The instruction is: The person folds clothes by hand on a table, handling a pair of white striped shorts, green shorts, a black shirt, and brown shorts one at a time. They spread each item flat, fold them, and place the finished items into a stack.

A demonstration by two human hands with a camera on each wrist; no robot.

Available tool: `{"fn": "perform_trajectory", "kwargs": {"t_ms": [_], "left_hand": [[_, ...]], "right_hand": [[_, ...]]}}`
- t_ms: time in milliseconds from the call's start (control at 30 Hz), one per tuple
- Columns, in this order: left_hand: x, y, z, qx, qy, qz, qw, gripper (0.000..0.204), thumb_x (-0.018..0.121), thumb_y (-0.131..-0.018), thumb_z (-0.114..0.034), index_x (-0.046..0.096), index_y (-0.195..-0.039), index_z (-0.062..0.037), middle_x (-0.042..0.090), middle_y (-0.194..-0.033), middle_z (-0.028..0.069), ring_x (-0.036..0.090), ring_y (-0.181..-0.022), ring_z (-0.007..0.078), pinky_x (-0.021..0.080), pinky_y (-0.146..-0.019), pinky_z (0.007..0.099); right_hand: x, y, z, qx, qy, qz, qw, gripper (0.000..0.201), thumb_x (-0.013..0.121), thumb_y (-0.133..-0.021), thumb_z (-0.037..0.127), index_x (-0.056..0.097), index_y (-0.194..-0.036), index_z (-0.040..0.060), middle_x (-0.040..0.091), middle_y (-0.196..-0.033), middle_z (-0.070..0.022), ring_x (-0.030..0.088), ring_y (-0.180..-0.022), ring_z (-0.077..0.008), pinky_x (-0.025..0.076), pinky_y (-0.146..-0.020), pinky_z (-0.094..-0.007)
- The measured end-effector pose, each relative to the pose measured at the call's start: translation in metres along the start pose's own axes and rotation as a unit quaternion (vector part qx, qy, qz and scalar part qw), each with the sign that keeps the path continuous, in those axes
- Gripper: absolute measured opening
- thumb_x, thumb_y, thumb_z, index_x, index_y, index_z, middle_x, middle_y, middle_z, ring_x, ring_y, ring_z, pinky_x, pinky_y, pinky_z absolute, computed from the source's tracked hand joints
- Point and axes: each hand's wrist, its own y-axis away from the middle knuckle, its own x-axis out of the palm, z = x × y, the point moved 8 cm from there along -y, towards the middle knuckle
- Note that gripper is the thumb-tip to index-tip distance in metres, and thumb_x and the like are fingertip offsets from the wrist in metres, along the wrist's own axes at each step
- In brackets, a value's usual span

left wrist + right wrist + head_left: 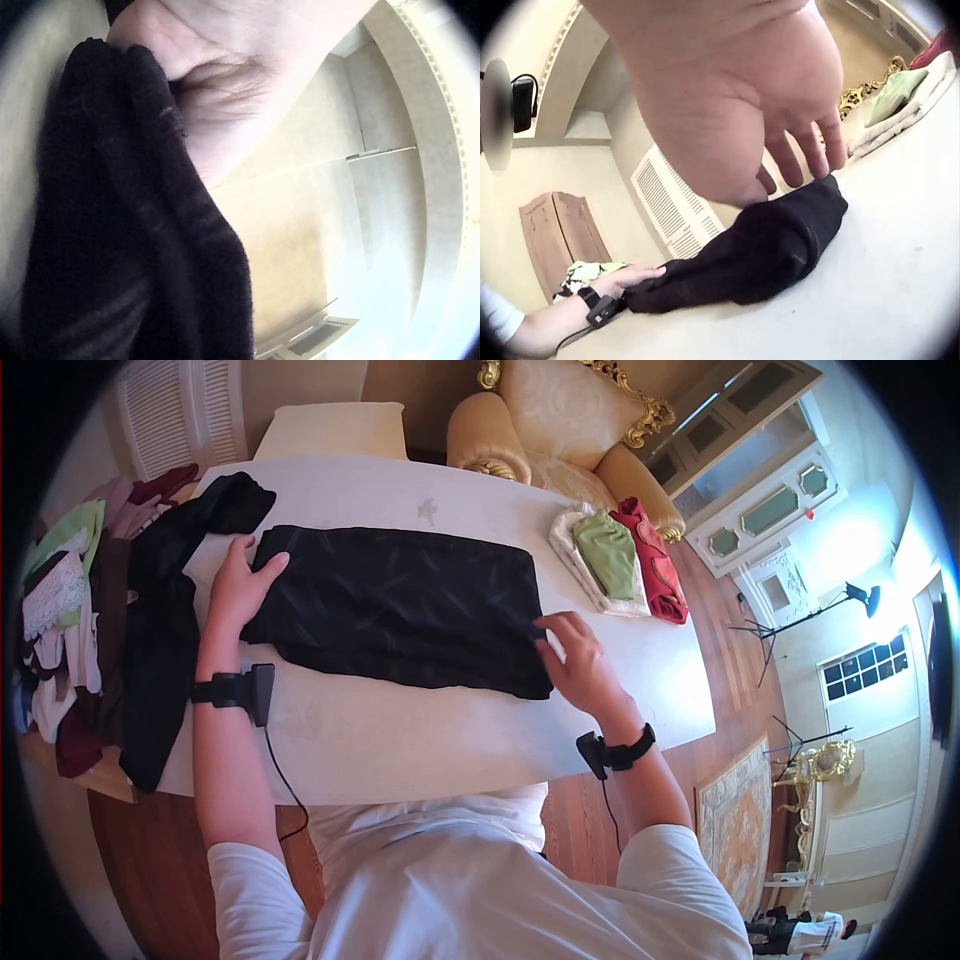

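Note:
A folded black garment (400, 605) lies flat across the white table, a long rectangle with faint creases. My left hand (240, 588) is at its left end, thumb stretched over the top edge and the other fingers along the outer side. In the left wrist view, layered folds of the black cloth (142, 225) lie against the palm. My right hand (578, 660) is at the opposite end, thumb and fingers apart, fingertips right at the cloth's edge. The right wrist view shows its fingers (784, 159) extended downward just behind the raised fold.
Left of the garment lies a long black piece of clothing (165, 620), beside a heap of mixed clothes (70, 610). Folded green cloth (607, 550) and red cloth (655, 565) rest at the table's back right. A gilded armchair (570, 420) stands behind the table (400, 745).

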Motion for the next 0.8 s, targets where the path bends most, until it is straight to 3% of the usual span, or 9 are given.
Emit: {"fn": "perform_trajectory", "kwargs": {"t_ms": [33, 133, 233, 433, 467, 567, 667, 733, 800], "left_hand": [[0.000, 0.001, 0.000, -0.008, 0.002, 0.006, 1.000, 0.081, 0.080, -0.090, -0.049, 0.051, -0.146, 0.0021, 0.062, -0.144, 0.0251, 0.063, -0.131, 0.0376, 0.049, -0.109, 0.0416], [-0.004, 0.001, -0.002, -0.005, 0.001, 0.000, 1.000, 0.082, 0.080, -0.090, -0.049, 0.051, -0.147, 0.0015, 0.063, -0.144, 0.0245, 0.063, -0.130, 0.0374, 0.049, -0.108, 0.0416], [-0.006, 0.004, -0.003, -0.007, -0.004, -0.004, 1.000, 0.083, 0.081, -0.089, -0.049, 0.050, -0.147, 0.0010, 0.063, -0.144, 0.0245, 0.064, -0.128, 0.0375, 0.050, -0.107, 0.0417], [-0.006, 0.003, -0.005, -0.016, -0.023, -0.007, 1.000, 0.082, 0.082, -0.088, -0.048, 0.051, -0.147, 0.0001, 0.064, -0.140, 0.0246, 0.066, -0.124, 0.0384, 0.051, -0.105, 0.0423], [-0.009, 0.005, -0.009, -0.018, -0.030, -0.011, 0.999, 0.081, 0.082, -0.088, -0.048, 0.051, -0.146, -0.0005, 0.065, -0.138, 0.0244, 0.067, -0.122, 0.0383, 0.051, -0.104, 0.0424], [-0.023, 0.017, -0.033, -0.002, -0.121, -0.057, 0.991, 0.069, 0.082, -0.090, -0.038, 0.055, -0.142, -0.0020, 0.069, -0.127, 0.0223, 0.069, -0.113, 0.0363, 0.054, -0.098, 0.0438], [-0.033, 0.029, -0.067, 0.189, -0.130, -0.170, 0.958, 0.052, 0.081, -0.092, -0.028, 0.062, -0.136, -0.0070, 0.071, -0.110, 0.0133, 0.070, -0.101, 0.0242, 0.056, -0.089, 0.0401], [-0.013, 0.031, -0.078, 0.168, -0.010, -0.023, 0.985, 0.042, 0.079, -0.093, -0.020, 0.065, -0.130, -0.0052, 0.072, -0.106, 0.0118, 0.070, -0.097, 0.0224, 0.056, -0.086, 0.0377], [0.005, 0.048, -0.110, 0.166, 0.066, 0.098, 0.979, 0.031, 0.078, -0.093, -0.014, 0.070, -0.121, -0.0023, 0.072, -0.099, 0.0107, 0.070, -0.091, 0.0201, 0.057, -0.084, 0.0334]], "right_hand": [[0.005, 0.000, 0.006, -0.035, 0.034, 0.005, 0.999, 0.043, 0.070, -0.096, 0.015, 0.063, -0.137, 0.0053, 0.062, -0.138, -0.0219, 0.061, -0.129, -0.0377, 0.050, -0.107, -0.0443], [0.036, 0.013, -0.005, -0.016, 0.150, 0.147, 0.977, 0.067, 0.070, -0.099, 0.030, 0.046, -0.158, 0.0084, 0.040, -0.164, -0.0215, 0.038, -0.151, -0.0414, 0.035, -0.122, -0.0495], [0.030, 0.011, -0.025, 0.078, 0.185, 0.215, 0.956, 0.074, 0.066, -0.100, 0.036, 0.039, -0.163, 0.0096, 0.032, -0.170, -0.0213, 0.031, -0.155, -0.0427, 0.031, -0.124, -0.0538], [0.016, 0.000, 0.018, -0.023, 0.040, 0.150, 0.988, 0.057, 0.073, -0.093, 0.020, 0.057, -0.147, 0.0070, 0.052, -0.152, -0.0197, 0.050, -0.140, -0.0430, 0.041, -0.117, -0.0499], [0.018, 0.001, 0.029, -0.056, 0.034, 0.148, 0.987, 0.046, 0.075, -0.090, 0.015, 0.064, -0.133, 0.0055, 0.062, -0.134, -0.0177, 0.059, -0.125, -0.0411, 0.048, -0.110, -0.0461], [0.021, 0.003, 0.034, -0.010, 0.019, 0.211, 0.977, 0.041, 0.075, -0.090, 0.016, 0.066, -0.128, 0.0049, 0.065, -0.126, -0.0170, 0.062, -0.119, -0.0400, 0.050, -0.106, -0.0440], [0.018, -0.010, 0.011, 0.029, -0.044, 0.197, 0.979, 0.039, 0.075, -0.092, 0.014, 0.065, -0.128, 0.0037, 0.066, -0.122, -0.0144, 0.066, -0.115, -0.0337, 0.054, -0.099, -0.0432], [0.016, -0.033, -0.008, 0.028, -0.038, 0.132, 0.990, 0.042, 0.074, -0.093, 0.017, 0.064, -0.132, 0.0051, 0.064, -0.131, -0.0172, 0.062, -0.124, -0.0385, 0.051, -0.106, -0.0444], [0.020, -0.055, -0.028, -0.004, -0.018, 0.075, 0.997, 0.048, 0.072, -0.095, 0.021, 0.060, -0.139, 0.0066, 0.059, -0.142, -0.0191, 0.056, -0.133, -0.0415, 0.047, -0.112, -0.0454]]}}
